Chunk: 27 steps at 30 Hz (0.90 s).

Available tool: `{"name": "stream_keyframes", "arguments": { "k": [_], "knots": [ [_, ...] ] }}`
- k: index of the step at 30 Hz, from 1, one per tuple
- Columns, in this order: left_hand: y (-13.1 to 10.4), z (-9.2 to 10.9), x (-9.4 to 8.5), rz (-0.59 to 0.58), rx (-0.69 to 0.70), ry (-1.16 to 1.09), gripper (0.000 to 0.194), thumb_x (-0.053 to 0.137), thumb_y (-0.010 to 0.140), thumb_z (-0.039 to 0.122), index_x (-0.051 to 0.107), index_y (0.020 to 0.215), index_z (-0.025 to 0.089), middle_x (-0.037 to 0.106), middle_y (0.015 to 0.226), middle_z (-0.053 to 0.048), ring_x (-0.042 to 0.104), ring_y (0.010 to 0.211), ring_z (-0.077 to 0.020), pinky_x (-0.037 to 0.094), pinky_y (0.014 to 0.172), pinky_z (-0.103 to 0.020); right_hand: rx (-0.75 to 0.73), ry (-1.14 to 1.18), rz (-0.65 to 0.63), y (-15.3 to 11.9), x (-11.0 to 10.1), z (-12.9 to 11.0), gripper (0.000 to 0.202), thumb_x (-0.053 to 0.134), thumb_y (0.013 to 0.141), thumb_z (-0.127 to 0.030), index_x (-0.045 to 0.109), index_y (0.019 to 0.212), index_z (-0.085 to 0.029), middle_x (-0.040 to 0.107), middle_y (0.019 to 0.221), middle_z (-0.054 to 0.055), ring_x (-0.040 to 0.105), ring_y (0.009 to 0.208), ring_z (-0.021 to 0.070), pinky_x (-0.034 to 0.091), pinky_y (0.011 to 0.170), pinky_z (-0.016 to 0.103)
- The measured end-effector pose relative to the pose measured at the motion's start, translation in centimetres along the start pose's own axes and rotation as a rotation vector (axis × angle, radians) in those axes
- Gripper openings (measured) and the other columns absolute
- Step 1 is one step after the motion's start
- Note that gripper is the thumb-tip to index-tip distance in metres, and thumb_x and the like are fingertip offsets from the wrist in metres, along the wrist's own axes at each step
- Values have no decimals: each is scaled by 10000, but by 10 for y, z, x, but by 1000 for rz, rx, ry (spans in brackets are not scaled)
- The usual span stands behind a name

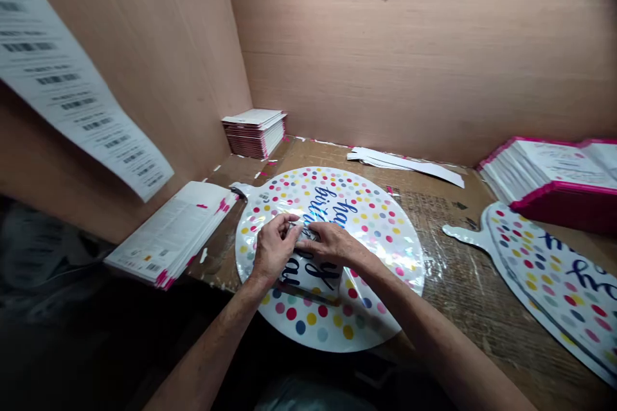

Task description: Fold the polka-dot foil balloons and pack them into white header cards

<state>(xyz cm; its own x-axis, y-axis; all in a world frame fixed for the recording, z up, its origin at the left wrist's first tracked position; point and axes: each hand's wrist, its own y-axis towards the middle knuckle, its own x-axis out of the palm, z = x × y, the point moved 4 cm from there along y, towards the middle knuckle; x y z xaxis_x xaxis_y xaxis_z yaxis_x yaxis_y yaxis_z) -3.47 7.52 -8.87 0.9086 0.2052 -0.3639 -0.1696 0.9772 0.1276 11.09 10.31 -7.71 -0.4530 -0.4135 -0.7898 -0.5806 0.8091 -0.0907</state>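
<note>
A round flat foil balloon, white with coloured dots and dark blue "happy birthday" lettering, lies at the table's front edge. On top of it is a small folded foil balloon with the same lettering. My left hand grips its far left part, fingers bent inward. From the other side, my right hand pinches the same part, its thumb and fingertips meeting the left ones. The spot between the fingertips is mostly hidden.
At the right lie more flat foil balloons, below a stack of pink-edged cards. Printed cards overhang the left edge; another card stack fills the back corner. White paper strips lie behind. A barcode sheet hangs left.
</note>
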Motion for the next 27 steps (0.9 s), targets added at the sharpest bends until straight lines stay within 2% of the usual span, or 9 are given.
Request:
{"name": "stream_keyframes", "arguments": {
  "k": [2, 4, 6, 8, 11, 13, 17, 22, 27],
  "knots": [
    [-7, -4, -18, 24, -3, -30, 382, 655, 783, 451, 668, 1010, 145, 675, 713, -15, 644, 642, -158, 493, 595, -243, -57, 54, -11, -1, 8, -8, 327, 514, 922, -460, 533, 729, -197, 516, 656, -12, 451, 613, 136, 298, 568, 268],
    [-13, -10, -51, 80, -14, 49, 404, 622, 818, 481, 653, 1048, 149, 714, 802, -48, 681, 710, -186, 529, 663, -280, -103, 126, 7, -6, 11, -9, 372, 494, 924, -482, 479, 679, -202, 461, 619, -27, 412, 584, 124, 279, 553, 266],
    [-18, -15, -94, 232, 5, 368, 385, 578, 863, 448, 637, 1102, 151, 730, 966, -105, 692, 858, -236, 536, 775, -343, -78, 213, 26, -15, 12, 1, 398, 498, 908, -527, 465, 676, -205, 440, 616, -32, 404, 577, 120, 283, 536, 258],
    [-21, -20, -132, 335, 3, 846, 364, 545, 890, 384, 627, 1132, 124, 697, 1101, -174, 647, 1027, -307, 504, 870, -411, -1, 303, 32, -26, 12, 18, 431, 507, 887, -589, 468, 690, -208, 428, 612, -37, 401, 561, 116, 287, 508, 248],
    [-17, -36, -159, 142, -108, 1331, 351, 416, 952, 312, 650, 1065, 76, 669, 1109, -230, 615, 1080, -359, 488, 865, -443, 91, 390, 33, -40, 13, 39, 468, 524, 861, -648, 480, 714, -205, 432, 605, -44, 402, 538, 111, 288, 476, 240],
    [-12, -44, -164, -13, -147, 1407, 388, 326, 976, 253, 671, 1031, 84, 687, 1053, -215, 657, 992, -337, 500, 800, -421, 110, 423, 47, -47, 12, 46, 478, 529, 856, -659, 491, 723, -201, 447, 609, -42, 409, 538, 108, 290, 471, 237],
    [0, -41, -168, -122, -142, 1448, 379, 329, 952, 175, 698, 999, 105, 715, 993, -196, 688, 932, -314, 496, 763, -387, 131, 486, 100, -52, 9, 48, 502, 548, 831, -682, 497, 718, -195, 469, 617, -35, 426, 545, 108, 305, 469, 230],
    [6, -32, -169, -155, -145, 1505, 467, 324, 990, 377, 693, 1011, 92, 712, 1053, -210, 683, 988, -337, 501, 805, -407, 137, 613, 75, -53, 10, 47, 473, 564, 843, -657, 531, 793, -188, 531, 663, -20, 486, 572, 118, 346, 475, 222],
    [6, -33, -152, -190, -143, 1522, 343, 421, 925, 253, 710, 983, 77, 721, 975, -226, 695, 965, -331, 505, 791, -389, 126, 607, 87, -54, 10, 47, 452, 575, 852, -629, 569, 800, -180, 553, 660, -14, 500, 580, 122, 360, 479, 219]
  ]
}}
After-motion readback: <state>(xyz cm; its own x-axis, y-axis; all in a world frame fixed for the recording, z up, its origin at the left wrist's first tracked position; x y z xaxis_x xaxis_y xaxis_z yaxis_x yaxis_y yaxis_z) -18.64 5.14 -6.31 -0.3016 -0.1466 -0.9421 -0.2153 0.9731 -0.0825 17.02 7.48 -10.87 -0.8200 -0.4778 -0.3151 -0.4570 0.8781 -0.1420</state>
